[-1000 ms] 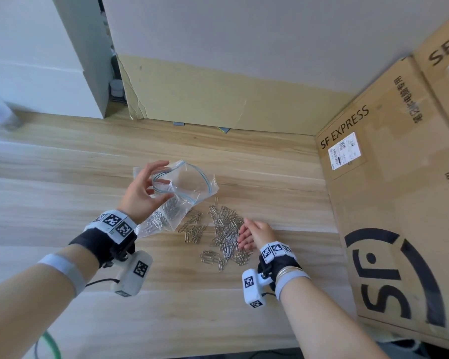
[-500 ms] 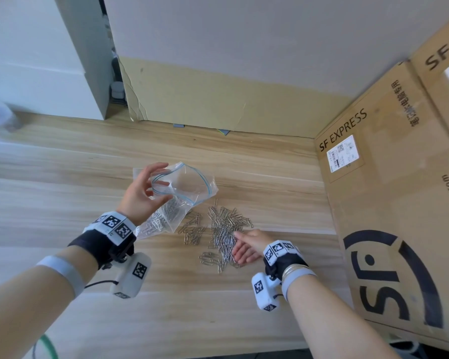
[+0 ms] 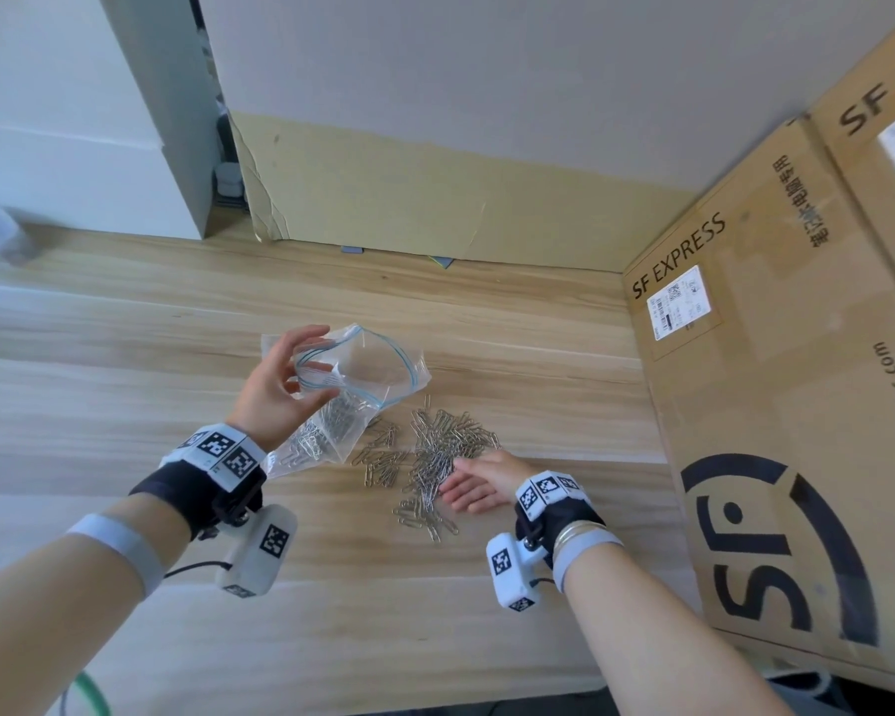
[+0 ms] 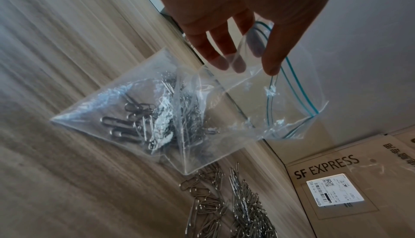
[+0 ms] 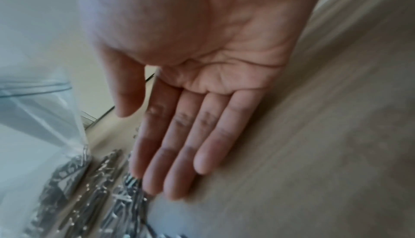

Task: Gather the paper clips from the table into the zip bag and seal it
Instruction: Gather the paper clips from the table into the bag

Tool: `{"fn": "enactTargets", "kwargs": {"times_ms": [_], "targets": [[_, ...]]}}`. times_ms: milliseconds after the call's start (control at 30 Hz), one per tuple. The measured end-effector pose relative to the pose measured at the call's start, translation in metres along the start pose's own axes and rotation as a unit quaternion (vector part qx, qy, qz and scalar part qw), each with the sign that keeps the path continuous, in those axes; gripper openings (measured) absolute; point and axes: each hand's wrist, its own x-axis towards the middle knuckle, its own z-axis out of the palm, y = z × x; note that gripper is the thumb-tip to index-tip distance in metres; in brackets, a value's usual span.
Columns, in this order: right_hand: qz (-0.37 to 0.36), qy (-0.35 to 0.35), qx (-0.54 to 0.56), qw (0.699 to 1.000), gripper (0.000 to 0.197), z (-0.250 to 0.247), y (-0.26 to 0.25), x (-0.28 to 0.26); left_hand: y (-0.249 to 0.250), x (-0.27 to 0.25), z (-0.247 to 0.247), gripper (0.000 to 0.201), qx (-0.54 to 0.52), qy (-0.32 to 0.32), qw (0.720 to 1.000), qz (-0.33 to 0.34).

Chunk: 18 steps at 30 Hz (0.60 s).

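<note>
Paper clips (image 3: 448, 452) lie in a loose heap on the wooden table (image 3: 125, 354), mid-frame in the head view, with a smaller cluster just left of the main pile. Left hand (image 3: 275, 390) holds the zip bag (image 3: 363, 374) above the table by its rim, thumb and fingers pinching the plastic near the blue zip line; mouth gapes open toward the right. Some clips already sit in the bag's lower corner. Right hand (image 3: 474, 485) lies flat at the pile's near-right edge, palm turned up, fingers straight and together, tips touching the clips. SF Express cardboard box (image 3: 776, 405) stands at the right.

Left wrist view: left hand (image 4: 242, 11) has the thumb outside and fingers (image 4: 221, 59) behind the clear film, pinching the zip bag (image 4: 202, 114). Bag hangs tilted, clips bunched low inside it. Loose paper clips (image 4: 235, 206) lie on the table beneath.

Right wrist view, blurred: right hand (image 5: 202, 82) is spread flat, holding nothing, fingertips (image 5: 152, 183) at the paper clips (image 5: 112, 197). Zip bag (image 5: 44, 117) sits at the left.
</note>
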Motion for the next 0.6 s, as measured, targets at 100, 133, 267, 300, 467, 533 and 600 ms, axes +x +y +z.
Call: {"fn": "enactTargets", "kwargs": {"times_ms": [100, 133, 267, 300, 467, 533, 600], "targets": [[0.027, -0.060, -0.024, 0.998, 0.037, 0.008, -0.005, -0.004, 0.001, 0.000, 0.000, 0.075, 0.002, 0.002, 1.000, 0.001], [0.040, -0.091, -0.039, 0.994, 0.035, 0.014, -0.004, -0.005, 0.001, -0.001, 0.000, 0.075, 0.003, 0.001, 1.000, 0.001], [0.061, -0.152, -0.043, 0.986, 0.027, 0.035, 0.004, -0.001, 0.001, -0.001, 0.000, 0.074, 0.005, 0.001, 1.000, 0.001], [0.056, -0.148, -0.043, 0.986, 0.028, 0.037, 0.003, 0.001, 0.001, 0.000, 0.000, 0.074, 0.003, 0.002, 1.000, 0.000], [0.000, -0.089, -0.070, 0.994, 0.030, 0.028, -0.012, 0.005, -0.004, 0.000, -0.001, 0.073, 0.002, 0.007, 1.000, -0.007], [-0.043, -0.040, -0.101, 0.993, 0.025, 0.024, -0.020, 0.000, -0.004, 0.000, -0.001, 0.073, 0.001, 0.007, 1.000, -0.006], [-0.111, 0.120, -0.195, 0.967, 0.017, 0.020, -0.023, -0.004, -0.003, 0.000, -0.001, 0.073, -0.002, 0.010, 1.000, -0.007]]}}
